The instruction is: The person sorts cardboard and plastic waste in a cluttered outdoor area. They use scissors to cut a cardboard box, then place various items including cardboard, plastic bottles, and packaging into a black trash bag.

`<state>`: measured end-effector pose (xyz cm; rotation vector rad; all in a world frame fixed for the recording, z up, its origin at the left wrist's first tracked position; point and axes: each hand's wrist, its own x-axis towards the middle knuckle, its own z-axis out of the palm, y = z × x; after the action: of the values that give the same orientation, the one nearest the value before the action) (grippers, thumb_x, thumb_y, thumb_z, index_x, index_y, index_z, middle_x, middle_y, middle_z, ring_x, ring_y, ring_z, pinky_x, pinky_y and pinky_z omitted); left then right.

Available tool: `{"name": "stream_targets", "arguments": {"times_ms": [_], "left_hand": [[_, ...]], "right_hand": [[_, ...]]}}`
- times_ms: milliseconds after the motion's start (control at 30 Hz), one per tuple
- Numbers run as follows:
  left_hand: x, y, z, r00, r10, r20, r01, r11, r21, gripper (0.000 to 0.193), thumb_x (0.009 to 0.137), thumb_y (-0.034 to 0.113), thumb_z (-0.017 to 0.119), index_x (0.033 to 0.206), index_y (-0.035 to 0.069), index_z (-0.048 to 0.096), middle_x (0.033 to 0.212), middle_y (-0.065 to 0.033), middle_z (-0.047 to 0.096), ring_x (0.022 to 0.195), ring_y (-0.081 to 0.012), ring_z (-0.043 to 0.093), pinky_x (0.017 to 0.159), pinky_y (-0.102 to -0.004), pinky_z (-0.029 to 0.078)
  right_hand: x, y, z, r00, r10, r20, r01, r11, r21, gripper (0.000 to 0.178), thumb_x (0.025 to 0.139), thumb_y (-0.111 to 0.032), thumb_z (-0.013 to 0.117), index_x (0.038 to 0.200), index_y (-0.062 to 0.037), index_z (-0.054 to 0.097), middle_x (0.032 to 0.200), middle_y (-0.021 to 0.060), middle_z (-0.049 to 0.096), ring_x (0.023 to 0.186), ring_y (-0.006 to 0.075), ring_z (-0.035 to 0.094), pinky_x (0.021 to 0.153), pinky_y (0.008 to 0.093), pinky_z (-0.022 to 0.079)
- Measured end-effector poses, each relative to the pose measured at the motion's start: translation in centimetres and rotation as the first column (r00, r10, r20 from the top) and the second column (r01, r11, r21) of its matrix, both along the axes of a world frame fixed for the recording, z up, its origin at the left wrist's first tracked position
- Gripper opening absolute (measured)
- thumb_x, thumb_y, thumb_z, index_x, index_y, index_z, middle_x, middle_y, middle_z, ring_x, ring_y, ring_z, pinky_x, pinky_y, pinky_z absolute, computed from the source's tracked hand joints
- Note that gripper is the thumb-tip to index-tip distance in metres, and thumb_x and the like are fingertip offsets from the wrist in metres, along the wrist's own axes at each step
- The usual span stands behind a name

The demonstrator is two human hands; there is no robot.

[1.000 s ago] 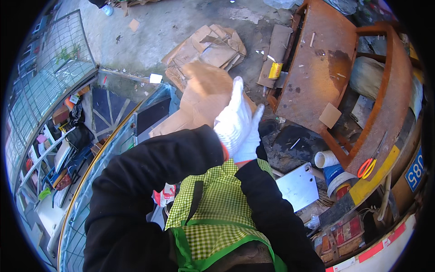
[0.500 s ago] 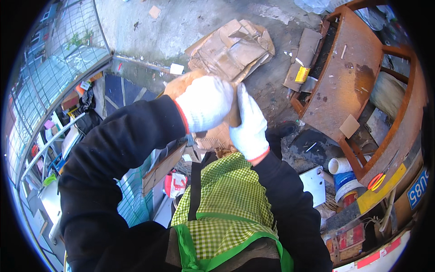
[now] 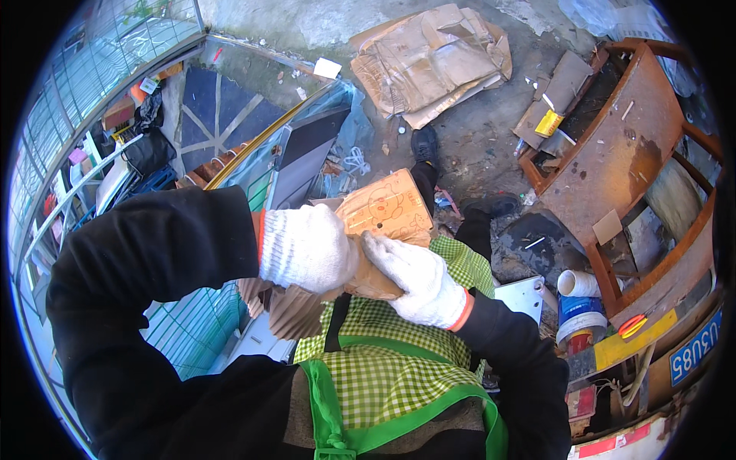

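Note:
A brown cardboard piece (image 3: 389,205), printed with a cartoon figure, is between my hands in front of my apron (image 3: 406,322). My left hand (image 3: 308,247), in a white knitted glove, is closed round its left side, the fingertips hidden from view. My right hand (image 3: 420,282), gloved alike, presses against its lower right part with the fingers together and the thumb out of sight. Below my left hand hangs torn, ridged cardboard (image 3: 295,310); whether it joins the printed piece I cannot tell. The apron is green and checked.
Flattened cardboard (image 3: 429,61) lies stacked on the concrete ahead. A brown wooden furniture frame (image 3: 606,146) stands at the right, with orange-handled scissors (image 3: 632,326) near it. A dark panel (image 3: 310,142) leans at the left beside wire mesh (image 3: 84,77). My shoe (image 3: 424,146) is on the ground.
Both hands have come down closer to my body with the cardboard, turning its printed face into view. The whole view has shifted, showing more ground ahead and the leaning panel.

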<state>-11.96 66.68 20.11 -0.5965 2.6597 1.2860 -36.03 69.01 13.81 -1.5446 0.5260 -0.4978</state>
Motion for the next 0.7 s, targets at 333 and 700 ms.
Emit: {"name": "stream_targets", "arguments": {"times_ms": [333, 700], "left_hand": [[7.4, -8.3, 4.3, 0.770, 0.404, 0.494, -0.104, 0.843, -0.527, 0.030, 0.076, 0.013, 0.066, 0.100, -0.001, 0.054, 0.068, -0.0101, 0.060, 0.054, -0.0240, 0.063, 0.052, -0.0335, 0.052], [1.1, -8.3, -4.1, 0.865, 0.501, -0.011, -0.401, 0.679, -0.615, 0.066, 0.067, 0.015, 0.073, 0.123, -0.012, 0.051, 0.097, -0.0228, 0.065, 0.060, -0.0271, 0.064, 0.051, -0.0365, 0.052]], "right_hand": [[-6.3, -6.7, -11.0, 0.841, -0.229, -0.490, 0.535, 0.231, 0.813, 0.091, 0.090, -0.053, 0.060, 0.155, -0.0080, 0.016, 0.157, 0.0210, 0.023, 0.141, 0.0384, 0.032, 0.109, 0.0576, 0.031], [-0.1, -16.8, -17.1, 0.652, -0.713, -0.257, 0.251, -0.116, 0.961, 0.053, 0.085, -0.023, 0.071, 0.131, -0.0058, 0.051, 0.122, 0.0147, 0.062, 0.112, 0.0311, 0.061, 0.096, 0.0468, 0.049]]}}
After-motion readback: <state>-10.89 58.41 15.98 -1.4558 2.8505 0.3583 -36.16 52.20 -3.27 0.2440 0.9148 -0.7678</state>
